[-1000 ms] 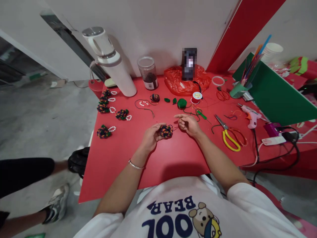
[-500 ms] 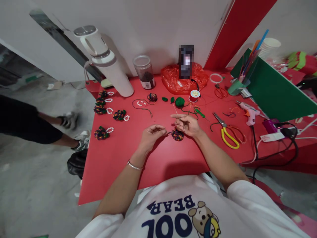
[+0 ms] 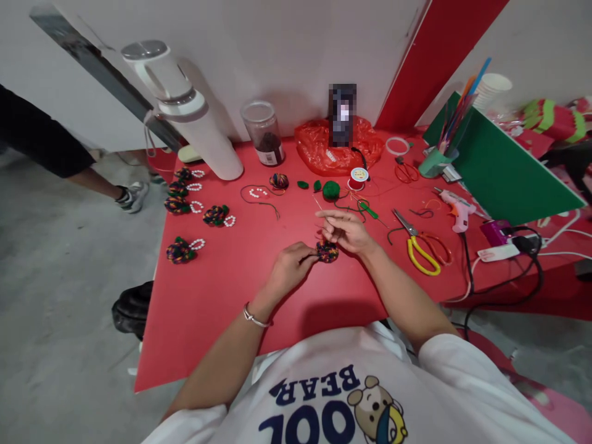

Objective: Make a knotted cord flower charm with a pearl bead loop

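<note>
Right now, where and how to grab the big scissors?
Likely by the yellow handle, coming from the near side: the big scissors lie flat, blades pointing away and left, and that handle's wide loop sits lowest in view.

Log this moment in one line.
left hand: pinching left edge of multicoloured yarn piece | right hand: at piece's far edge, holding thin rod | ahead: green yarn ball

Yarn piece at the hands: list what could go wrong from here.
The yarn piece could slip, since the left hand seems to pinch only its edge.
The thin tool sticking up from the right hand might poke the left, which is close by.
Loose green yarn lies between the green ball and the green-handled tool; picking up that tool might snag it.
</note>
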Action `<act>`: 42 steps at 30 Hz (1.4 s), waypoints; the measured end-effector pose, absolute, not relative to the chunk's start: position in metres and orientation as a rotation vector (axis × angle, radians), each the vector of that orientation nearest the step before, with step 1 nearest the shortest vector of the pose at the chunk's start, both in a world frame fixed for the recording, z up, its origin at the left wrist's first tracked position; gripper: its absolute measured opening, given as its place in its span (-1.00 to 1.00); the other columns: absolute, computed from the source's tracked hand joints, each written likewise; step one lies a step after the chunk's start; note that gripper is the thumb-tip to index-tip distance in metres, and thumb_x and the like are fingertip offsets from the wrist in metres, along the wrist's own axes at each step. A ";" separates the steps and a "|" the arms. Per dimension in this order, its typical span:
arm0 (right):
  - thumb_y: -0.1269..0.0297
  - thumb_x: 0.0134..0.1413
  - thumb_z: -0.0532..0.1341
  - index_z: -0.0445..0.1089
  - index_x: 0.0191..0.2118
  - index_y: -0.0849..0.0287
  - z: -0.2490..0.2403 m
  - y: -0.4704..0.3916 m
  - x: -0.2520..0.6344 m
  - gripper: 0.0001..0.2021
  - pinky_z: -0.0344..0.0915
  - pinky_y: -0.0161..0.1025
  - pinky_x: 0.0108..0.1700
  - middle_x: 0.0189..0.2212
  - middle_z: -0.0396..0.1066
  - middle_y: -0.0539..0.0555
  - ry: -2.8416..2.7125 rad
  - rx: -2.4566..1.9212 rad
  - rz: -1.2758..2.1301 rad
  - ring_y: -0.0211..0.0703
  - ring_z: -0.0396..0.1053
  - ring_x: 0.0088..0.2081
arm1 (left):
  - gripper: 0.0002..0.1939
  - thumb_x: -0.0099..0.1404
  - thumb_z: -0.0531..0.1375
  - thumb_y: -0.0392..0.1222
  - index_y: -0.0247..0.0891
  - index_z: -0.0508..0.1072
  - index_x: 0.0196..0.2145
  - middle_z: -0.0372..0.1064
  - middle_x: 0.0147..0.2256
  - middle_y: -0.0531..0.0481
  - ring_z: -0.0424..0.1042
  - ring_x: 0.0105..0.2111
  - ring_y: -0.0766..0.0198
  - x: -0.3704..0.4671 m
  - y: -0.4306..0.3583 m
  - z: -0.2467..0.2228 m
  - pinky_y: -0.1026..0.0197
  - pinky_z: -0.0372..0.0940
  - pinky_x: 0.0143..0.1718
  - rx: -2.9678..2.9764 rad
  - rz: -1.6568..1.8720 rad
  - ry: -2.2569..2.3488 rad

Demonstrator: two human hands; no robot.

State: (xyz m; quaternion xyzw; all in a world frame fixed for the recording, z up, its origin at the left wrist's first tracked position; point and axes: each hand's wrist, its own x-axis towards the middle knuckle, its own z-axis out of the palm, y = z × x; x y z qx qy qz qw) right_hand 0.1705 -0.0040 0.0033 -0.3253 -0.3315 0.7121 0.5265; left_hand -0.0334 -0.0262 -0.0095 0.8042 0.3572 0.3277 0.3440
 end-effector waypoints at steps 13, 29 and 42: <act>0.03 0.02 0.43 0.43 -0.20 0.16 0.010 -0.013 0.158 -0.65 0.04 -0.44 -0.62 -0.45 0.54 0.00 -0.998 -0.830 1.643 -0.39 0.29 -0.58 | -0.89 0.27 0.30 -0.17 -0.17 0.63 -0.37 0.49 -0.10 -0.14 0.51 -0.16 0.16 -0.032 -0.024 0.009 0.11 0.41 -0.13 1.859 0.959 0.981; 0.16 0.00 0.41 0.59 -0.28 0.19 0.027 -0.013 0.185 -0.78 0.20 -0.37 -0.54 -0.46 0.55 0.03 -1.254 -1.186 1.246 -0.32 0.31 -0.54 | -0.44 0.17 0.33 -0.21 -0.12 0.36 0.13 0.30 0.18 -0.17 0.42 0.08 -0.04 -0.018 -0.038 0.002 0.07 0.39 -0.10 2.140 0.796 1.463; 0.27 0.21 0.29 0.61 -0.28 0.08 0.029 -0.014 0.195 -0.88 0.32 -0.14 -0.09 -0.31 0.55 0.07 -1.756 -1.316 0.800 -0.13 0.44 -0.26 | -0.62 0.20 0.33 -0.18 -0.14 0.48 -0.01 0.48 -0.07 -0.16 0.40 -0.01 -0.09 -0.012 -0.014 -0.007 -0.01 0.36 -0.08 2.147 0.859 1.561</act>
